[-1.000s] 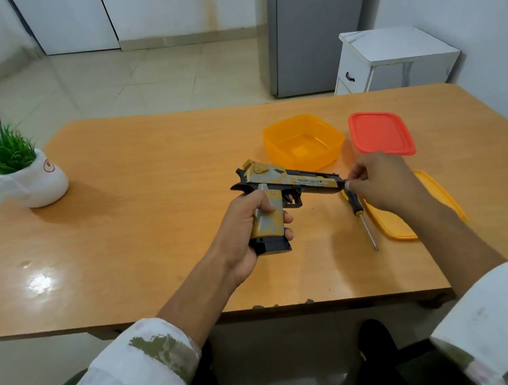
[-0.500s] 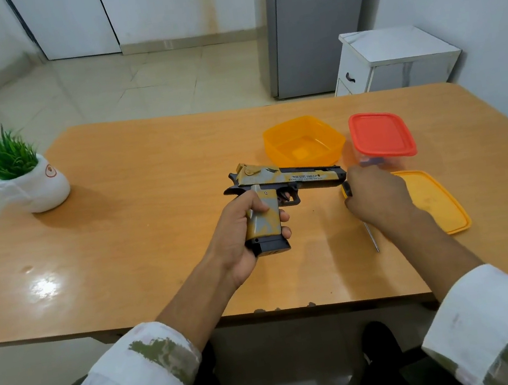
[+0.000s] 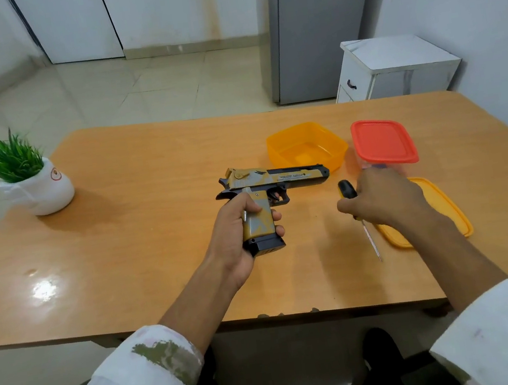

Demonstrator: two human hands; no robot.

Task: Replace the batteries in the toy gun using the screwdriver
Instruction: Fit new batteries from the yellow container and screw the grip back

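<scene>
Head view: your left hand (image 3: 235,228) has its fingers clamped round the toy gun (image 3: 276,177) grip, above the counter (image 3: 154,240). Your right hand (image 3: 385,199) has its fingers curled round the screwdriver (image 3: 346,188) handle, just beside the gun.

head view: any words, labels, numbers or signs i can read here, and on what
On the toy gun: a line of pale print on the black slide, too small and blurred to read.
On the white plant pot: a round orange mark, too small to read.
On the screwdriver: no print shows.
</scene>
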